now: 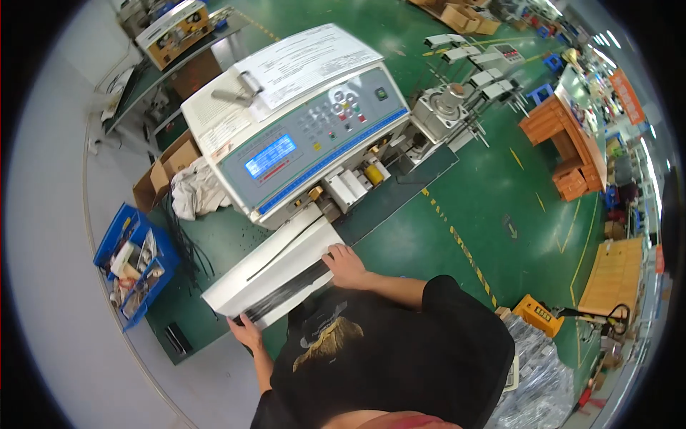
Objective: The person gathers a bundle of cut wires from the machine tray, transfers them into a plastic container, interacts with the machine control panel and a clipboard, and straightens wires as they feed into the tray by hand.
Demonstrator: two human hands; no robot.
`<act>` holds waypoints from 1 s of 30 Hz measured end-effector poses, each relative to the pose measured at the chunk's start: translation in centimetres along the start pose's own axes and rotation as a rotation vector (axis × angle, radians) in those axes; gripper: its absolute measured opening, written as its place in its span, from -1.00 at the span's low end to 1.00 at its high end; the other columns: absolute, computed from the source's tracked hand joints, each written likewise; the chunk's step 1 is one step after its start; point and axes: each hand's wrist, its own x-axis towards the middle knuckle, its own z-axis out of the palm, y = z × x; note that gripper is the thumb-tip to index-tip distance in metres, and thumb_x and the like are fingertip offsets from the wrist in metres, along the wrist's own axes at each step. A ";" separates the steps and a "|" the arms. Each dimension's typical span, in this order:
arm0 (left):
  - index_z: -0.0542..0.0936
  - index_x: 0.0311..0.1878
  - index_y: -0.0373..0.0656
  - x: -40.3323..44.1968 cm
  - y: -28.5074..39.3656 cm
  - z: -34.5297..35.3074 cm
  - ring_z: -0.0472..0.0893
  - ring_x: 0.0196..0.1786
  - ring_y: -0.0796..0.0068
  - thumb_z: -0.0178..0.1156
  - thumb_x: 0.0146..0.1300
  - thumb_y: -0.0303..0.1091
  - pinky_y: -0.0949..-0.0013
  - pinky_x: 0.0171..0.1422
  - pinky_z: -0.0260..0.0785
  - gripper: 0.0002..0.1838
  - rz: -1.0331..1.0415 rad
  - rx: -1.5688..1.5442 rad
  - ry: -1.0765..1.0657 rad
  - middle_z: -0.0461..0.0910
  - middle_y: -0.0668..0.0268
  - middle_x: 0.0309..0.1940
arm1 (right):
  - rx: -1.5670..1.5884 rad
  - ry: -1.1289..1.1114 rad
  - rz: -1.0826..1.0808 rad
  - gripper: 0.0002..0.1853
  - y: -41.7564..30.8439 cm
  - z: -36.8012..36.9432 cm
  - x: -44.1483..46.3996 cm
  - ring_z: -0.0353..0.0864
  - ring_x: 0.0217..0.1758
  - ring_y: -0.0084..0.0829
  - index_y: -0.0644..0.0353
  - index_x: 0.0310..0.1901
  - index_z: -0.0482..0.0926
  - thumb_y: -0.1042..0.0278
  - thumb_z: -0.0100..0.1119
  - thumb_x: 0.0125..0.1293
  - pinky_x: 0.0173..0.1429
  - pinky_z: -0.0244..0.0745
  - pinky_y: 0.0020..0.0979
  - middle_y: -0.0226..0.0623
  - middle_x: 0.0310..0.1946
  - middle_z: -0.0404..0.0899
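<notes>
A long white tray (268,261) lies slanted on the green bench, in front of a machine (286,143) with a lit blue display and a row of buttons. Dark strips (289,289) lie in the tray's near side. At the tray's right end, my right hand (345,266) rests with bent fingers over the strips and the edge. My left hand (246,332) is at the lower left end, its fingers at the tray's near corner. Whether either hand grips the tray or the strips is hard to make out.
A blue bin (136,264) with mixed parts stands at the left, near black cables (187,239) and a white cloth (198,189). Papers (307,64) lie on the machine. Wooden furniture (568,143) and an orange pallet jack (537,314) stand to the right.
</notes>
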 end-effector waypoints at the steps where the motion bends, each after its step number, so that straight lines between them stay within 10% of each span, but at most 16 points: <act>1: 0.32 0.43 -0.51 -0.2 0.1 0.0 0.43 0.41 -0.19 0.20 0.40 -0.13 0.09 0.54 0.19 -0.28 -0.015 0.014 0.001 0.43 -0.29 0.35 | 0.012 0.001 0.019 -0.39 0.0 0.0 0.0 0.34 0.32 0.01 0.25 0.11 0.50 0.36 0.33 -0.09 0.41 0.28 -0.07 0.00 0.13 0.39; 16: 0.08 0.58 -0.33 0.3 0.2 0.4 0.56 0.27 -0.04 0.04 0.54 -0.11 0.12 0.41 0.33 -0.27 -0.169 -0.166 0.131 0.54 -0.20 0.24 | 0.037 0.019 0.106 0.03 -0.2 1.0 0.5 0.35 0.30 0.05 0.38 0.49 0.11 0.38 0.38 -0.07 0.44 0.22 -0.07 0.03 0.13 0.39; 30: 0.34 0.44 -0.42 0.5 -1.2 1.0 0.56 0.26 -0.11 0.17 0.45 -0.02 0.09 0.40 0.34 -0.28 -0.082 -0.052 0.077 0.55 -0.19 0.25 | 0.008 0.131 0.079 -0.46 -0.4 1.0 0.3 0.34 0.30 0.03 0.26 0.04 0.55 0.49 0.30 -0.12 0.41 0.27 -0.04 0.02 0.13 0.37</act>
